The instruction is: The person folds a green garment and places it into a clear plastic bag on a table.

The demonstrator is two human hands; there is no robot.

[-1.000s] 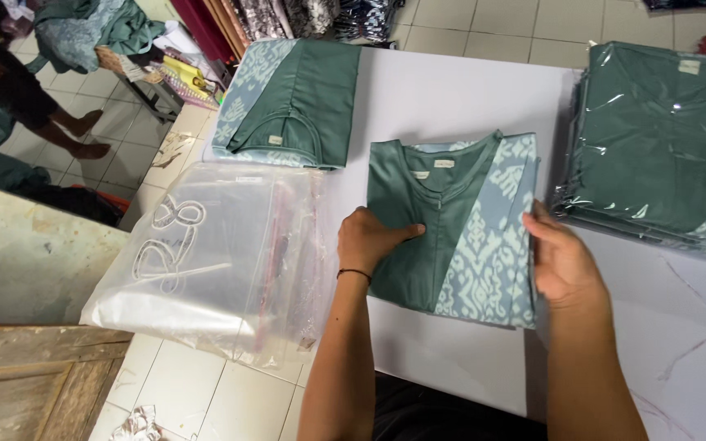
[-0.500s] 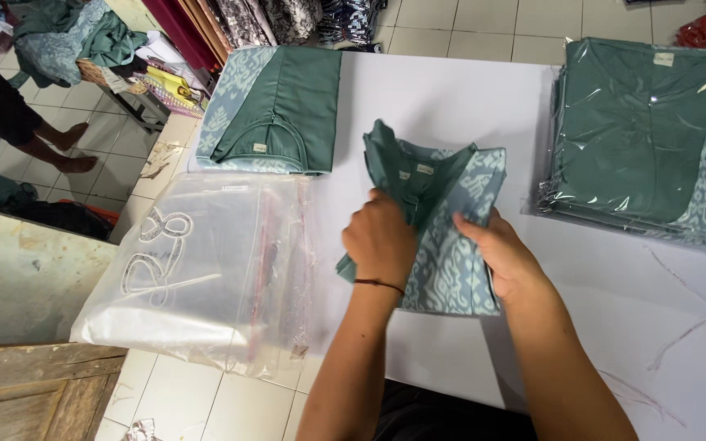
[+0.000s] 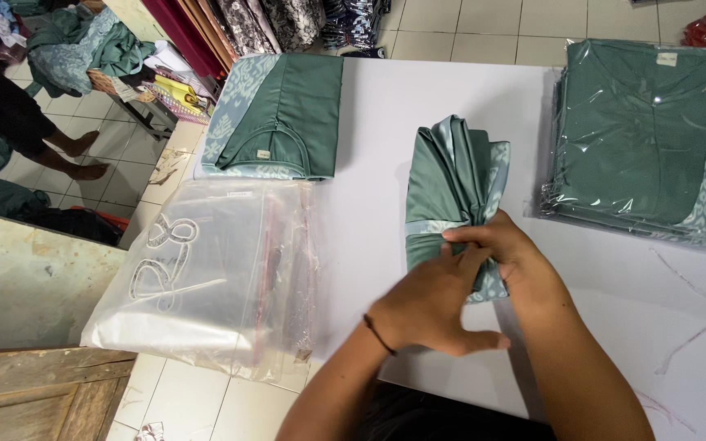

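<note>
Take the folded green garment with its pale blue patterned panel (image 3: 451,192) as your landmark; it lies near the middle of the white table (image 3: 386,122).

Far to its left, beyond the table edge, a person's bare legs (image 3: 59,151) stand on the tiled floor (image 3: 136,155) beside heaps of cloth. Nearer, still left of the garment, a stack of clear plastic bags (image 3: 206,278) hangs over the table's left edge, none of them filled as far as you can see. Behind the bags, and left of the garment, a second green shirt with a patterned side (image 3: 279,114) lies flat and unbagged.

At the garment itself, your left hand (image 3: 431,302) presses down on its near end, fingers spread flat over the cloth. Your right hand (image 3: 504,245) is closed around the same near end, pinching the bunched fabric. Both hands hold the garment; neither is free.

Right of the garment, well apart from it, a pile of green shirts sealed in clear plastic (image 3: 647,139) sits by the table's right edge.

My reading: the garment is folded narrow but not bagged. The sealed pile looks finished; this piece and the flat shirt still lack bags.
</note>
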